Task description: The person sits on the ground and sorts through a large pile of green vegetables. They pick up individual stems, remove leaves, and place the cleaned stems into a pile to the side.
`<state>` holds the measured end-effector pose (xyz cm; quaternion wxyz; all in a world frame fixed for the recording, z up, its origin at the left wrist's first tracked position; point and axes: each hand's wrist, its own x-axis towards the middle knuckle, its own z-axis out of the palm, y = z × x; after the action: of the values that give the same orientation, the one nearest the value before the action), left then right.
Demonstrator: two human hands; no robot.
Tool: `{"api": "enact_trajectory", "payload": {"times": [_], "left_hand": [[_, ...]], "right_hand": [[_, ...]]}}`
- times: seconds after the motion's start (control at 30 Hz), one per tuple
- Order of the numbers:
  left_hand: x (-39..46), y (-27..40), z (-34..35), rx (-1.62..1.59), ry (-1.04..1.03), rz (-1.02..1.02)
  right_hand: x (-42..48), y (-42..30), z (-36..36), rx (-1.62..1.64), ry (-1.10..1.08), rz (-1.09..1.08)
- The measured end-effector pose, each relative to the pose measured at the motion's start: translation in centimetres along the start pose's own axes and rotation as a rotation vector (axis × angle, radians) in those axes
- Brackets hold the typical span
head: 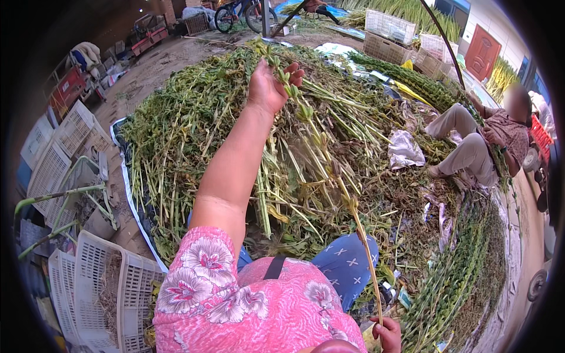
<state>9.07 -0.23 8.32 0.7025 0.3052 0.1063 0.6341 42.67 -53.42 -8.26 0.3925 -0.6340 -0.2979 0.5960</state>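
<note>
A long sesame stalk (337, 170) slants across the view, with green pods clustered along its upper part and a bare brown lower end. My right hand (387, 333), near the bottom edge, pinches that bare end between thumb and fingers. Far out in front, my left hand (271, 86) is turned palm up with loosely curled, parted fingers. The podded upper stalk passes over its palm; whether the fingers grip it cannot be told. Beneath the stalk spreads a heap of cut stalks and wilted leaves (190, 119).
At right a seated person (499, 132) holds green stalks. A bundle of podded stalks (459, 264) lies at lower right. White plastic crates (99, 287) and a green metal frame (66, 194) stand at left. More crates (388, 28) and a bicycle (245, 15) are farther back.
</note>
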Motion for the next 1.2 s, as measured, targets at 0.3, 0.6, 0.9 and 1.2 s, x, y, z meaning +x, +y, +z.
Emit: {"api": "enact_trajectory", "payload": {"times": [0.3, 0.6, 0.9, 1.2], "left_hand": [[0.8, 5.0, -5.3, 0.01, 0.154, 0.126], [0.6, 7.7, -6.8, -0.103, 0.186, 0.258], [0.3, 8.6, -6.8, -0.104, 0.199, 0.327], [0.1, 9.6, -7.7, -0.043, 0.273, 0.38]], "right_hand": [[1.3, 1.7, -1.3, -0.194, 0.026, 0.137], [0.9, 1.6, -1.8, -0.213, 0.082, 0.109], [0.8, 2.1, -1.7, -0.232, 0.116, 0.111], [1.3, 2.1, -1.5, -0.19, 0.115, 0.078]]}}
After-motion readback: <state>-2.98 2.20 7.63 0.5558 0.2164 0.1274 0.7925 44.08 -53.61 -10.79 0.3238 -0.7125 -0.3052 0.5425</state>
